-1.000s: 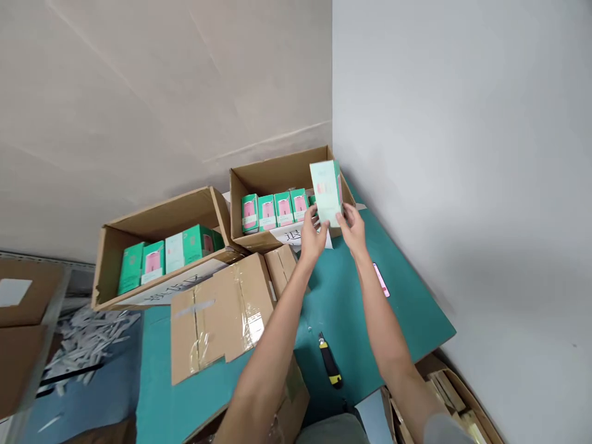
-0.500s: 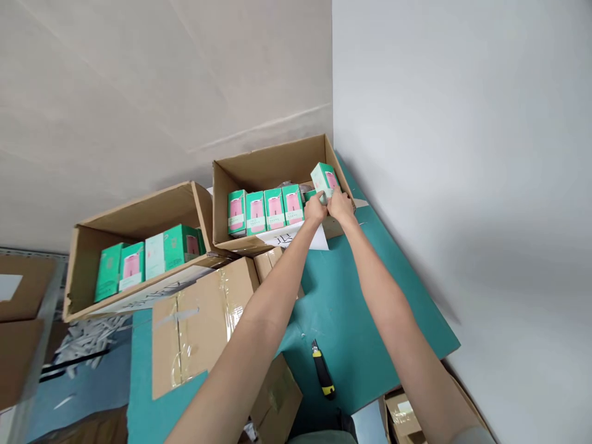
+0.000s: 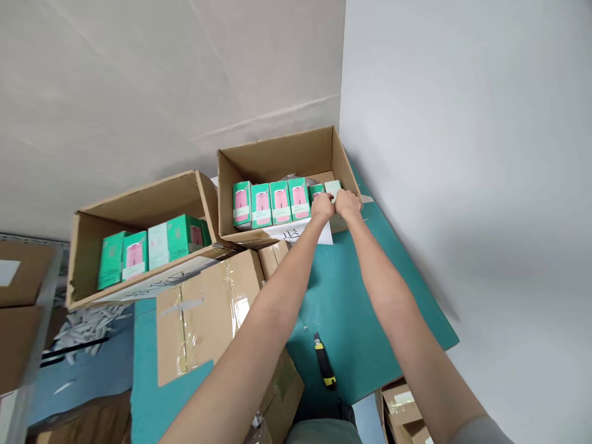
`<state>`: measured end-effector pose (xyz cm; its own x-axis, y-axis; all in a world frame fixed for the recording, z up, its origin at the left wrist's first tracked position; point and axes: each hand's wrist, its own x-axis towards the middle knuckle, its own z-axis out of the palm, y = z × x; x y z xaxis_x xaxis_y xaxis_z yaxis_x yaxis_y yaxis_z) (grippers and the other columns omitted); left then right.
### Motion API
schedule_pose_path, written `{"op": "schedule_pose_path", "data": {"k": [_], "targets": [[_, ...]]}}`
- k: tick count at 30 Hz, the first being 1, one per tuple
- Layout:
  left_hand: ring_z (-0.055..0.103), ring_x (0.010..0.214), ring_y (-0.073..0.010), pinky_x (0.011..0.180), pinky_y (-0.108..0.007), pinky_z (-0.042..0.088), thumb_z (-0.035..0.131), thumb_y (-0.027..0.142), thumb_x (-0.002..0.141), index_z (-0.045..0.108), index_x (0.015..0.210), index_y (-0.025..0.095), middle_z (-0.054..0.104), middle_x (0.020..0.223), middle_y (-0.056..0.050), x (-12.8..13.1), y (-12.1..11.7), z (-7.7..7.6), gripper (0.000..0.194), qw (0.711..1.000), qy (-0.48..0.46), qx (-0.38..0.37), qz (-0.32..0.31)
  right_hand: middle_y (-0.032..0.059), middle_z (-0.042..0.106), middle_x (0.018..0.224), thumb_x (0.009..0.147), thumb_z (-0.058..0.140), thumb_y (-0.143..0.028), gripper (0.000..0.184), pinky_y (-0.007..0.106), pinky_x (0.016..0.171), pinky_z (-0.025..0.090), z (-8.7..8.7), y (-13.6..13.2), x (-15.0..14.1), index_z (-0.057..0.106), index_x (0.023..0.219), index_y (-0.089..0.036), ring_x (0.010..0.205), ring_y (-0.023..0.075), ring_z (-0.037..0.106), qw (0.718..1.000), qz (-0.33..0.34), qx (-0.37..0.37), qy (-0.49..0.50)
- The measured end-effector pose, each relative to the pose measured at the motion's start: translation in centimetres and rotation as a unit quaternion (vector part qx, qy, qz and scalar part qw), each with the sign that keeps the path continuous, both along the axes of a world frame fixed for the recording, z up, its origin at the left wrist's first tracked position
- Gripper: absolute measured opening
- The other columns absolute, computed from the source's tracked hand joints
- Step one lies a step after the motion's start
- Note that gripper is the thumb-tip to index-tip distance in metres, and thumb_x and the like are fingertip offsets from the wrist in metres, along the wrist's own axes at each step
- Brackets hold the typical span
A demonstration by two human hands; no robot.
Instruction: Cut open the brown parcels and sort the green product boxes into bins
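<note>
My right hand is closed over the near end of a small green-and-white product box, low in the right end of an open carton. My left hand has its fingers curled at that box's near left edge. The two hands almost touch, and they hide the box's lower part. Just behind my left hand is a partly covered green box. To the left, several green boxes with pink pictures stand upright in a row.
A second open carton with green boxes stands at the left. A taped carton lies in front of it. On the green table lies a black-and-yellow box cutter. A white wall borders the right side.
The small box has gone down from a raised, tilted position into the carton's right end, with both hands following it. The camera view has shifted slightly.
</note>
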<state>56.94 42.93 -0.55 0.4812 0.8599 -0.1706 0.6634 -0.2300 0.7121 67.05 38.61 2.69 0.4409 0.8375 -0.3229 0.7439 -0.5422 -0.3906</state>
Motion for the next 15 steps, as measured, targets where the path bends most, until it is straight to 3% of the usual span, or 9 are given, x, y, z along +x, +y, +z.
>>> {"op": "schedule_pose_path", "data": {"k": [4, 7, 9, 11, 13, 15], "targets": [[0.068, 0.149, -0.0348, 0.132, -0.055, 0.049, 0.047, 0.004, 0.100, 0.076, 0.149, 0.013, 0.075, 0.155, -0.022, -2.0, -4.6, 2.4, 0.057, 0.991, -0.077, 0.112, -0.002, 0.0182, 0.084, 0.142, 0.109, 0.055, -0.016, 0.040, 0.047, 0.122, 0.057, 1.7, -1.3, 0.5, 0.084, 0.137, -0.018, 0.139, 0.0319, 0.077, 0.986, 0.015, 0.164, 0.031], [0.066, 0.153, -0.0297, 0.136, -0.055, 0.047, 0.048, 0.010, 0.105, 0.076, 0.146, 0.018, 0.075, 0.157, -0.017, -8.2, -11.5, 3.8, 0.050, 0.959, -0.175, 0.222, -0.032, 0.0161, 0.083, 0.144, 0.111, 0.052, -0.023, 0.040, 0.043, 0.129, 0.053, 1.9, -4.6, 0.8, 0.084, 0.134, -0.017, 0.142, 0.0271, 0.075, 0.940, 0.000, 0.331, 0.084], [0.066, 0.154, -0.0293, 0.135, -0.055, 0.049, 0.054, 0.021, 0.111, 0.076, 0.145, 0.021, 0.078, 0.152, -0.015, -15.2, -17.6, 5.2, 0.040, 0.949, -0.185, 0.253, -0.004, 0.0174, 0.082, 0.146, 0.112, 0.055, -0.036, 0.040, 0.045, 0.133, 0.049, 0.8, -9.3, -0.4, 0.084, 0.132, -0.018, 0.148, 0.0278, 0.071, 0.903, -0.010, 0.414, 0.114], [0.067, 0.152, -0.0288, 0.134, -0.054, 0.051, 0.060, 0.031, 0.113, 0.076, 0.144, 0.023, 0.080, 0.149, -0.012, -23.8, -24.3, 7.2, 0.036, 0.951, -0.165, 0.251, 0.069, 0.0163, 0.081, 0.147, 0.110, 0.061, -0.052, 0.044, 0.051, 0.135, 0.047, -1.3, -16.2, -3.2, 0.084, 0.132, -0.022, 0.151, 0.0299, 0.069, 0.883, -0.004, 0.441, 0.160], [0.068, 0.152, -0.0304, 0.135, -0.056, 0.049, 0.066, 0.040, 0.110, 0.076, 0.142, 0.025, 0.080, 0.149, -0.010, -33.0, -31.0, 9.5, 0.037, 0.952, -0.112, 0.214, 0.187, 0.0161, 0.082, 0.146, 0.106, 0.065, -0.060, 0.050, 0.054, 0.134, 0.049, -3.9, -24.6, -7.3, 0.083, 0.132, -0.022, 0.149, 0.0318, 0.070, 0.889, -0.029, 0.402, 0.220], [0.068, 0.151, -0.0319, 0.136, -0.055, 0.048, 0.073, 0.047, 0.103, 0.077, 0.138, 0.026, 0.080, 0.150, -0.007, -41.6, -37.0, 11.1, 0.041, 0.919, -0.047, 0.144, 0.363, 0.0169, 0.081, 0.147, 0.102, 0.066, -0.064, 0.055, 0.058, 0.132, 0.050, -6.5, -33.3, -11.8, 0.082, 0.133, -0.022, 0.145, 0.0341, 0.072, 0.908, -0.069, 0.310, 0.274]]}}
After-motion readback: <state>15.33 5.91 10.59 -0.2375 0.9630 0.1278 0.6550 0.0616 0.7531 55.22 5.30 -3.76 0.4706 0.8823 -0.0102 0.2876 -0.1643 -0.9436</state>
